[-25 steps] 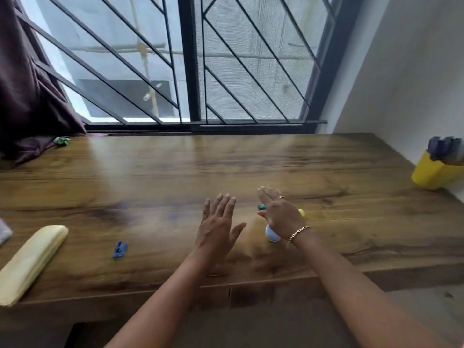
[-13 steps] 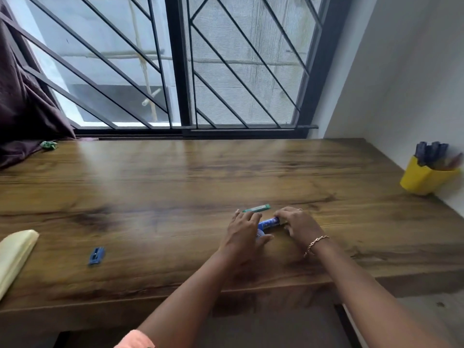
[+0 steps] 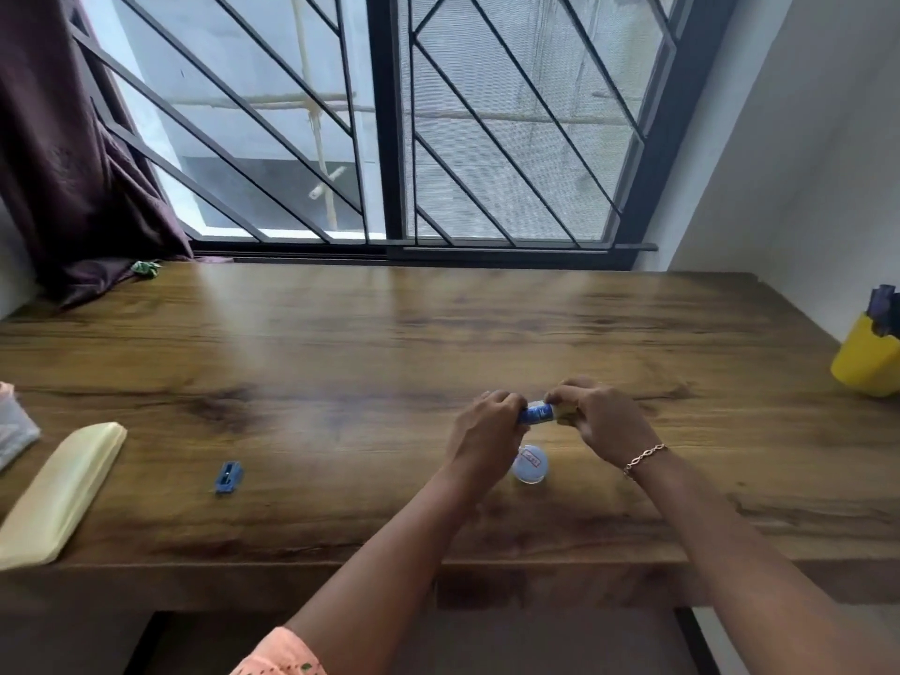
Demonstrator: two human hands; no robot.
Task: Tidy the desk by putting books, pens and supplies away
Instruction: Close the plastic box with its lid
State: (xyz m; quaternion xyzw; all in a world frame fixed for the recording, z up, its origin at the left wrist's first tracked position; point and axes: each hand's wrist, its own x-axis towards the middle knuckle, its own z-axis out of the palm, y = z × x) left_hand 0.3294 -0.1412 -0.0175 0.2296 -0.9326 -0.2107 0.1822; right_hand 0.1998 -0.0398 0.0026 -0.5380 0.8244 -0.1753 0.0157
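I am looking down at a wide brown wooden counter (image 3: 341,358) set against a barred window. Both of the person's hands meet near the front middle of the counter. The left hand (image 3: 487,426) has its fingers curled round one end of a small blue-and-white tube (image 3: 535,412), which lies sideways between the two hands. The right hand (image 3: 599,421), with a thin gold chain bracelet (image 3: 643,457) at its wrist, pinches the tube's other end. I cannot tell whether the tube touches the counter or is held just above it. Just nearer to me than the tube, a small round white and pale-blue piece with a red mark (image 3: 531,462) lies on the wood, partly behind the left wrist.

Well to the left, a small blue plastic sharpener (image 3: 229,477) lies alone. Further left, a long pale yellow pouch (image 3: 58,494) rests at the counter's front edge, and a clear plastic bag (image 3: 12,426) shows at the frame's edge. At the far right, a yellow plastic pen cup (image 3: 867,362) holds dark blue pens (image 3: 884,304). At the back left, a small green object (image 3: 146,267) sits beside a dark purple curtain (image 3: 73,163).
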